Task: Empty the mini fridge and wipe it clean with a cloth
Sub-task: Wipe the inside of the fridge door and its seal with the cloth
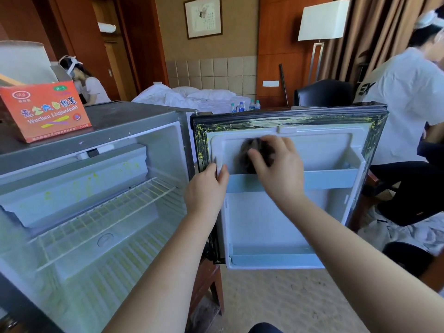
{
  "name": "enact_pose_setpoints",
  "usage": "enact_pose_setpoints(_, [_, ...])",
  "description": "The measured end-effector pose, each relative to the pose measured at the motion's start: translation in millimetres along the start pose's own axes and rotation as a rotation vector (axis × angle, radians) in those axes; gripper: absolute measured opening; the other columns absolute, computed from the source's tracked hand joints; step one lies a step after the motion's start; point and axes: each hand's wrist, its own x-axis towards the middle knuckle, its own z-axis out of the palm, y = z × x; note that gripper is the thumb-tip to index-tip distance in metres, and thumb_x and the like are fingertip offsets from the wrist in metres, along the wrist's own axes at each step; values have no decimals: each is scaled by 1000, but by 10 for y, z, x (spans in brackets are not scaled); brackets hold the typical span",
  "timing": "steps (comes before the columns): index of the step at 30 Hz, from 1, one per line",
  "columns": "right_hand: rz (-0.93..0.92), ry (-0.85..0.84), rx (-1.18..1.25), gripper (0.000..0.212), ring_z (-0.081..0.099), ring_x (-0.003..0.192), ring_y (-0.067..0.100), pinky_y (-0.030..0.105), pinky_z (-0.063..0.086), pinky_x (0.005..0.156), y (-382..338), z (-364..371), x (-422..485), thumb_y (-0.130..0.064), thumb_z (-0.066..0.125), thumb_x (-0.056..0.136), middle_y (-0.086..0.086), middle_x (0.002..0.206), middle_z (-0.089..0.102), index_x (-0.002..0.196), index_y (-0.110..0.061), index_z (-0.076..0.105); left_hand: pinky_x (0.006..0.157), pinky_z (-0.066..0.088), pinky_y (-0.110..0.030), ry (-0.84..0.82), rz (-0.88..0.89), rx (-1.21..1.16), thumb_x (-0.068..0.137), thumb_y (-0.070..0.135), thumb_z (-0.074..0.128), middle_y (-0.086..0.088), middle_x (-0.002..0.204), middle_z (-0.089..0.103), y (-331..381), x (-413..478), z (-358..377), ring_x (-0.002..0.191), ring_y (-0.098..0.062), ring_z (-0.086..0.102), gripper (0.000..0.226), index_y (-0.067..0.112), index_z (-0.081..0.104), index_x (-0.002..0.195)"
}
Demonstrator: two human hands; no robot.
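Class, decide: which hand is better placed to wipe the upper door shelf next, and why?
The right hand: it holds the cloth against the door liner just above that shelf. The left hand grips the liner's edge, steadying the door.

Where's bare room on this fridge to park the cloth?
Bare: the fridge top right of the orange box; the wire shelf inside; the door's bottom bin. Crowded: the door's upper recess, where the right hand holds the cloth and the left hand grips the liner edge.

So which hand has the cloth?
The right hand, gripping the dark cloth against the open door; the left hand merely holds the door's inner edge.
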Motion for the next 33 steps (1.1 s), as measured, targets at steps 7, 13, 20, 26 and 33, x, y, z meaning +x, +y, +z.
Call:
enact_pose_setpoints(7, [-341, -104, -182, 25, 62, 83, 35, 32, 52, 59, -201, 360, 28, -2, 66, 71, 11, 94, 64, 94, -8, 73, 55, 34, -36, -23, 22, -12, 99, 44, 41, -9, 69, 53, -52, 6, -18, 71, -37, 51, 39, 15, 39, 75])
enact_pose_setpoints(13, [-330, -153, -276, 17, 59, 72, 32, 27, 44, 45, -255, 472, 177, 2, 75, 64, 10, 79, 57, 77, -8, 72, 58, 39, -37, -39, 24, -8, 100, 46, 40, -10, 72, 54, -52, 2, -29, 74, -38, 52, 37, 15, 43, 79])
enact_pose_setpoints(20, [-304, -134, -356, 17, 54, 95, 36, 31, 31, 62, -145, 177, 287, -7, 55, 89, 16, 102, 55, 101, -3, 66, 56, 35, -37, -3, 41, 7, 99, 43, 41, -13, 71, 57, -51, 9, -24, 72, -39, 54, 39, 14, 41, 73])
enact_pose_setpoints(26, [-196, -18, -382, 14, 56, 87, 39, 37, 40, 63, 465, -451, 379, -6, 58, 87, 18, 99, 54, 98, -3, 66, 52, 26, -34, -9, 21, 10, 99, 42, 40, -7, 65, 50, -47, 26, 24, 68, -35, 49, 45, 16, 31, 63])
enact_pose_setpoints(33, [102, 171, -363, 19, 55, 95, 35, 36, 41, 77, 1038, -1026, 547, -13, 61, 86, 15, 110, 58, 105, -8, 61, 51, 28, -32, -11, 23, 28, 98, 43, 40, -5, 63, 48, -9, 69, 39, 66, -33, 48, 46, 15, 32, 62])
